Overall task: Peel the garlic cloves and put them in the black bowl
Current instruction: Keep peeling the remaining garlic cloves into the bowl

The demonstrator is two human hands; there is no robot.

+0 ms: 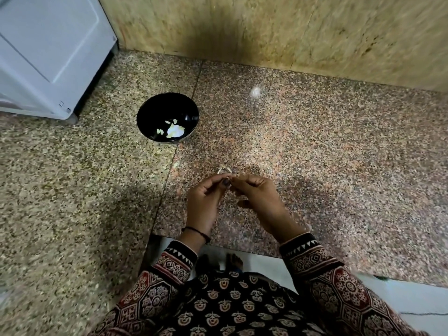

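A: Left hand (204, 197)?
B: Curled; pinching a garlic clove (224, 171) between thumb and fingertips. Mostly hidden, with only pale papery skin visible past the fingertips.
A: Right hand (257, 194)?
B: Curled as well, pinching the same clove from the right. Both held just above the granite counter (315, 154), near its near edge.
A: Black bowl (167, 117)?
B: Upright on the counter, far left of the hands, well apart. Inside: 1 larger pale piece (175, 130) plus about 4 small ones; peeled or not, cannot tell.
A: Anything else?
B: 1 blurred white lump (255, 91) farther right, toward the wall (291, 32). White appliance (48, 57) at far left.
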